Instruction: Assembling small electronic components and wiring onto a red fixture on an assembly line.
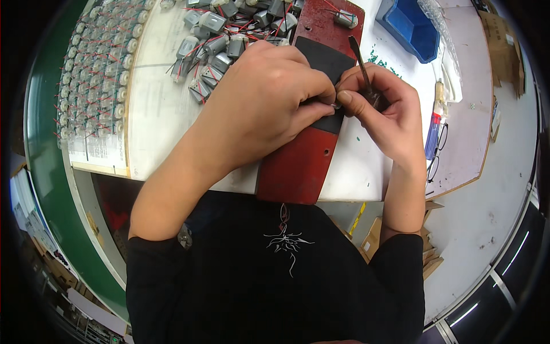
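My left hand [275, 86] is closed, its thumb and forefinger pinching a small part that the fingers mostly hide. Meeting it fingertip to fingertip, my right hand [384, 109] is closed too. A slim screwdriver [361, 64] with a dark handle is tucked in the right hand, its metal blade pointing away from me. Both hands are above a black pad [321, 57] on a long red board [298, 166]. Beyond my left hand lies a heap of small grey motors [213, 23] with red wires. One more motor [345, 19] rests on the board's far end.
Rows of small clear-and-white parts with red wires [97, 74] fill the table's left side. At far right stands a blue bin [408, 28], with green bits [375, 58] scattered nearby. A red-and-blue-handled tool [433, 135] and eyeglasses [438, 152] lie along the right.
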### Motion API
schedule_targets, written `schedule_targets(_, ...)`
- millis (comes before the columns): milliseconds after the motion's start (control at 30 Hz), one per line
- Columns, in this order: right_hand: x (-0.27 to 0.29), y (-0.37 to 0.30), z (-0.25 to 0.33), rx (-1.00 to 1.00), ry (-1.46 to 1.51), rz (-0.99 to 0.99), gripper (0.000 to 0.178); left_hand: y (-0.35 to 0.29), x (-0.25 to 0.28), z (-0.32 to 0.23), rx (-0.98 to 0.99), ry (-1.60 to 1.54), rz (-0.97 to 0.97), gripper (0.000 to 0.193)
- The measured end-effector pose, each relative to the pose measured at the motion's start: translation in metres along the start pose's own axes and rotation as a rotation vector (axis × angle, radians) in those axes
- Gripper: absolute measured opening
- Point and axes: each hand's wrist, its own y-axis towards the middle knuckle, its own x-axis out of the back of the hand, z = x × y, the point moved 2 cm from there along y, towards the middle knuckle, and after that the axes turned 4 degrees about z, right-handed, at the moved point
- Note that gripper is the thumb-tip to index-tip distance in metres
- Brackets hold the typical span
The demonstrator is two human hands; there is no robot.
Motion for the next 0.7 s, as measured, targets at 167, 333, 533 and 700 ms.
schedule_targets(167, -0.0032, 0.0015, -0.0016, 0.015, 0.037, -0.029, 0.015, 0.0007, 0.0002, 0.0015, 0.013, -0.032, -0.002, 0.016)
schedule_targets(333, -0.0035, 0.0023, -0.003, 0.098, 0.067, -0.069, 0.011, 0.001, -0.0005, 0.0012, 0.048, -0.063, 0.001, 0.016)
schedule_targets(533, -0.0049, 0.0005, -0.0002, 0.112, 0.003, -0.08, 0.011, 0.0009, -0.0005, 0.0024, 0.038, -0.068, 0.0, 0.017)
schedule_targets(700, -0.0062, -0.0016, 0.0026, 0.049, -0.104, -0.03, 0.014, 0.001, -0.0039, -0.003, 0.117, -0.127, -0.063, 0.024)
